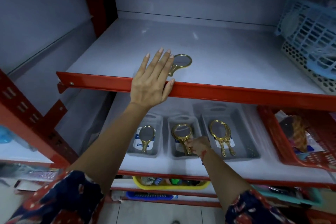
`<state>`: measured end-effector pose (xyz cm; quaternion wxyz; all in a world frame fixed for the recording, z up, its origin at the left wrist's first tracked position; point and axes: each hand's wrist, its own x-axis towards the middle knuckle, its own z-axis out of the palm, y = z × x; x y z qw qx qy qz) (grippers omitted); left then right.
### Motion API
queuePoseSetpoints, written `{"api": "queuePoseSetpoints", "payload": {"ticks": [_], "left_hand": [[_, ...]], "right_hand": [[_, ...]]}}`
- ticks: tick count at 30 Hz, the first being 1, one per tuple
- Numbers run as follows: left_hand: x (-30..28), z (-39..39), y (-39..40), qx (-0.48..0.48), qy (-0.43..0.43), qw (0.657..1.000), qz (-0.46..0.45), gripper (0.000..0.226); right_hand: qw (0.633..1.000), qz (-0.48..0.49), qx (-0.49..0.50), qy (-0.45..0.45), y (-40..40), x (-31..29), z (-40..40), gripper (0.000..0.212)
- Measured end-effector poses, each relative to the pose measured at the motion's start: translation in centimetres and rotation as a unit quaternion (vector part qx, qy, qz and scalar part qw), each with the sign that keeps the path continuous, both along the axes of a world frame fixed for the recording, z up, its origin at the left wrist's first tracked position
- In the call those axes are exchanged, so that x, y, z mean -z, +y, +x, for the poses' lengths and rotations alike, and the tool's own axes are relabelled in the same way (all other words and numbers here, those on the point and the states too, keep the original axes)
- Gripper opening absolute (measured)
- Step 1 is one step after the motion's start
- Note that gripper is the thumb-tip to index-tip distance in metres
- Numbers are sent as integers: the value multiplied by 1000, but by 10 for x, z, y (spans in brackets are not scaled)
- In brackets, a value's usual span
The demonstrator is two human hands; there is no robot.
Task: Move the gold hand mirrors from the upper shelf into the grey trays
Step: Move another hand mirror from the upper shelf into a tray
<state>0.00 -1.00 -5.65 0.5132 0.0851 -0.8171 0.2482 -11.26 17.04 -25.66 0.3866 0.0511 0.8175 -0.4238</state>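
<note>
One gold hand mirror (181,62) lies on the upper shelf (227,54), just right of my left hand (154,78), which is spread flat and open over the shelf's red front edge. On the shelf below stand three grey trays. The left tray (157,120) holds one gold mirror (147,137). In the middle tray (171,139) my right hand (197,145) grips the handle of a gold mirror (182,132). The right tray (243,132) holds two overlapping gold mirrors (220,134).
A blue mesh basket (307,29) and a beige perforated basket (309,67) fill the upper shelf's right end. A red basket (283,143) with goods sits right of the trays. Below are a yellow tray (171,185) and a teal tray (291,198). Red uprights stand at left.
</note>
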Motion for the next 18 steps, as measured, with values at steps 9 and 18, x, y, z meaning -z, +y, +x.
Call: {"api": "queuePoseSetpoints", "payload": {"ticks": [9,18], "left_hand": [[0,0,-1,-11,-1,1000,-7,58],[-6,5,5,-10,-44,998,44,55]], "right_hand": [[989,91,-52,102,-15,-10,5,31],[976,4,-110,186,6,-80,19,19]]}}
